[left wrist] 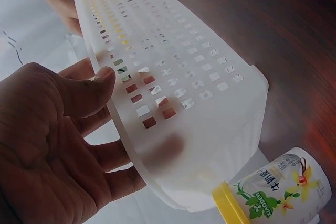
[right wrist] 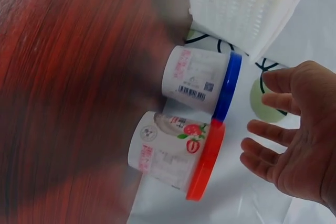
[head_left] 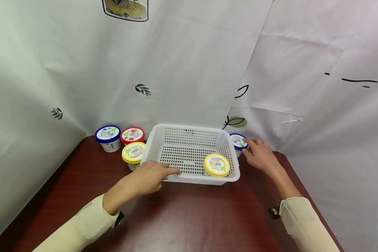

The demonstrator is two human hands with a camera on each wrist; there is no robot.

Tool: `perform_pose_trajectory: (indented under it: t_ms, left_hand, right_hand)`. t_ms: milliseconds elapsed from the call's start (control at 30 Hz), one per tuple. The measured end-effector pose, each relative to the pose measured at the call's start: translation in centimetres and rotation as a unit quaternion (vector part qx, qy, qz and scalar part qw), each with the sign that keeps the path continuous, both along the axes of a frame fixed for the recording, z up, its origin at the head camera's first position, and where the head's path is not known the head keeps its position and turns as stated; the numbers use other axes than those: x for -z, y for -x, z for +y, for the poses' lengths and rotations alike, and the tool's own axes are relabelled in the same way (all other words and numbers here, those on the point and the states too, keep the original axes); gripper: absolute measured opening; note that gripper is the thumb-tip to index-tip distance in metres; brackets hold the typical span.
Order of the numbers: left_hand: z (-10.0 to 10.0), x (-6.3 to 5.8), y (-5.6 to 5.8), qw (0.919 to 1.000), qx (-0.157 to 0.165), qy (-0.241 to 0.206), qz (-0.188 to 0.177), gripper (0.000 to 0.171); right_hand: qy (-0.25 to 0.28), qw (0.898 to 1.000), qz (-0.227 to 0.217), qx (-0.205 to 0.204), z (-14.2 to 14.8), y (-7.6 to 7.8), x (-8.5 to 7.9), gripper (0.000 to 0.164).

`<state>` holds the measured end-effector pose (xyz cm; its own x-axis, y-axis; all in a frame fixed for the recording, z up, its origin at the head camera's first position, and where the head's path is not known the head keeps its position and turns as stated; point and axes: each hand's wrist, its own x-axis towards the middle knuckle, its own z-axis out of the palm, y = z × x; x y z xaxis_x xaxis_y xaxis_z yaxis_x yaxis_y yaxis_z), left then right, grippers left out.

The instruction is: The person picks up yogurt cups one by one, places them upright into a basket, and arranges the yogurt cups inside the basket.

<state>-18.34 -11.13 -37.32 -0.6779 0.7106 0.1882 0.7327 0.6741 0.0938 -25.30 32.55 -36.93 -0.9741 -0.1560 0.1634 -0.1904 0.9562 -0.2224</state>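
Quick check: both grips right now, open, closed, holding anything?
Left grip: closed on the white basket's rim.
Right grip: open, holding nothing, near the blue-lidded tub.

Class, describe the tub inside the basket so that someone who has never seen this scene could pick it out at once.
On the dark red wood-grain table stands a white perforated plastic basket. In its near right corner sits a yellow-lidded tub. Another yellow-lidded tub stands outside, to the basket's left; this one alone is seen inside.
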Motion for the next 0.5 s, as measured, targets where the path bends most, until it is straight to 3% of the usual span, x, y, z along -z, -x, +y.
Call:
perform_pose_trajectory:
  t_ms: [500]
  left_hand:
    - [-0.2, -0.1, -0.1, 1.0, 0.003, -0.001, 0.007, 0.058]
  right_hand:
    - [0.009, 1.0, -0.007, 0.024, 2.5, 0.7, 0.6, 0.054]
